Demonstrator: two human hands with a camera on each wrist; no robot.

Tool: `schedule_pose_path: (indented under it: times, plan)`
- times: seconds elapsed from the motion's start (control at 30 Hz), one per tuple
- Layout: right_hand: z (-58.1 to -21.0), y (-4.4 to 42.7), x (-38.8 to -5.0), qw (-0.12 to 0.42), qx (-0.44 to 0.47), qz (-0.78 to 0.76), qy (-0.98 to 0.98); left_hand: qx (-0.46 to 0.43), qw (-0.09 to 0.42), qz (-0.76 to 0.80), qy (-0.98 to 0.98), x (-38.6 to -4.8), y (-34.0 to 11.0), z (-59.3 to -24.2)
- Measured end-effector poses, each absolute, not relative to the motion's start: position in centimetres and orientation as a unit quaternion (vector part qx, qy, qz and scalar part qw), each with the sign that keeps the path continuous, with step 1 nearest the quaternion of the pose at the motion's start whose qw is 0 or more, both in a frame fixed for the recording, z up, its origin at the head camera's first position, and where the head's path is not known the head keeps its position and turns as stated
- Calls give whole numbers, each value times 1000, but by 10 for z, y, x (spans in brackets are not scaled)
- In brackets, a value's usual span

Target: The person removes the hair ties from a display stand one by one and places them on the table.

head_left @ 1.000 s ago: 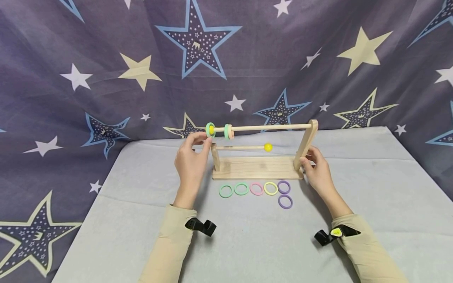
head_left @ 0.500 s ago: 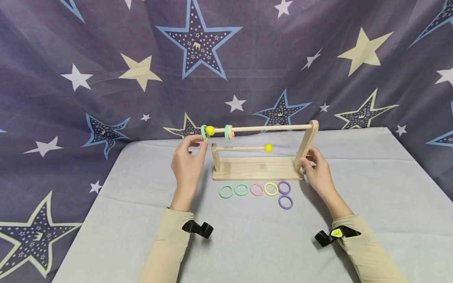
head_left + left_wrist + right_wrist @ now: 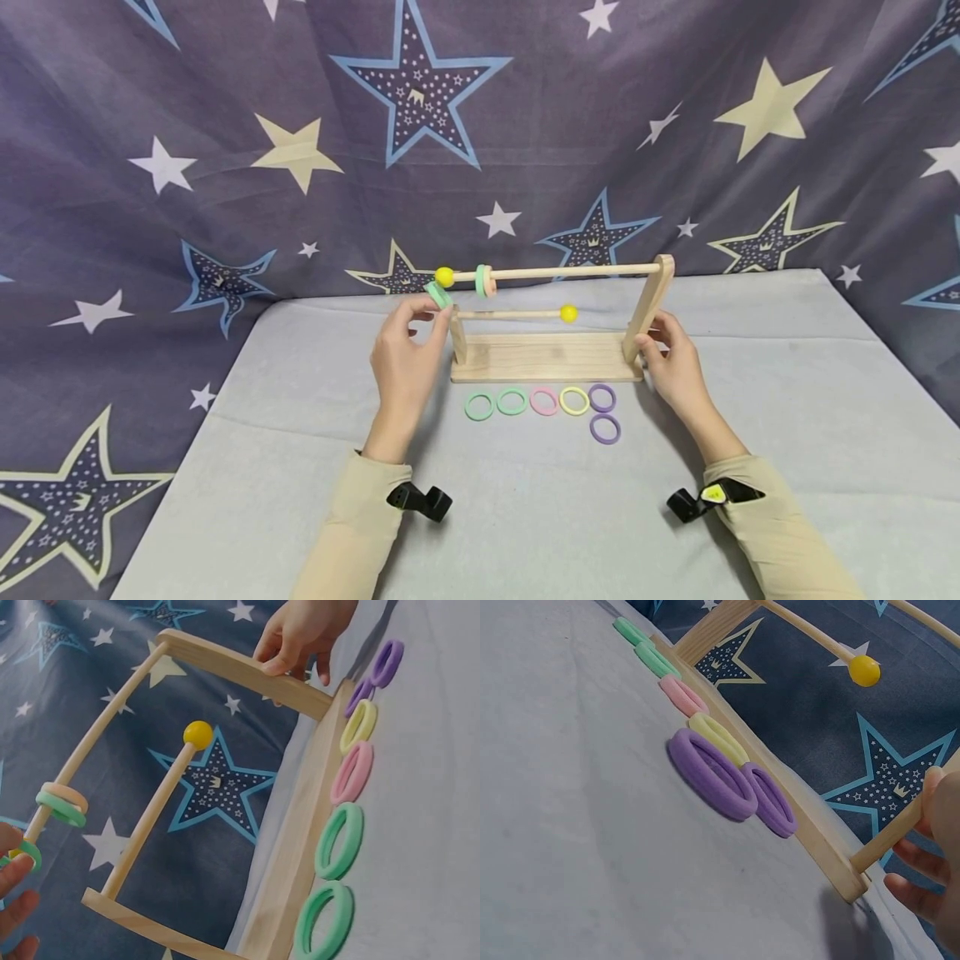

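Observation:
My left hand [image 3: 408, 354] pinches a green hair tie [image 3: 438, 294] between thumb and fingers, tilted just below the yellow ball [image 3: 444, 277] at the left end of the upper rod [image 3: 577, 271]. A green hair tie [image 3: 481, 281] and a peach hair tie [image 3: 491, 281] hang side by side on that rod near the ball. My right hand [image 3: 675, 362] holds the tall post [image 3: 649, 307] of the wooden stand [image 3: 546, 357]. In the right wrist view, thumb and fingers lie on either side of the post [image 3: 892, 838].
A lower rod [image 3: 510, 314] tipped with a yellow ball [image 3: 568, 313] extends right from the short post [image 3: 457, 335]. Before the base lie two green hair ties [image 3: 467, 408], a pink one [image 3: 352, 772], a yellow one [image 3: 718, 737] and two purple ones [image 3: 709, 776]. Star-patterned cloth hangs behind.
The green hair tie in my left hand has moved from around the upper rod's ball, leftward off it, then down below it, and now tilts. My right hand stays on the post.

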State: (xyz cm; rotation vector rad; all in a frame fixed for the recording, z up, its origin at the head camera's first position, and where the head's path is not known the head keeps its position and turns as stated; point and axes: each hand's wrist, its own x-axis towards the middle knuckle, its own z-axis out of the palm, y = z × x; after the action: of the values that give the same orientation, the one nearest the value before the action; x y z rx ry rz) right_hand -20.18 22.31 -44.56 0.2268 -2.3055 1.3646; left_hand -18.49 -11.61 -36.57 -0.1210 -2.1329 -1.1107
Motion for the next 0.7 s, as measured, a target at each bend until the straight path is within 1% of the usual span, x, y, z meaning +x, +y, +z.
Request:
schedule_pose_path:
  times: [0.3,0.5,0.7]
  plan:
    - [-446,223,-202,230,88,498,-832,-127,340,-423,-831,-184,-117,-372]
    - [-446,223,-203,228,88,497,-832,-182,311,-423,-831,-184,-119,-374]
    - [-446,223,-203,228,87,497,-833,-205,284,-424,-835,-184,-118,-375]
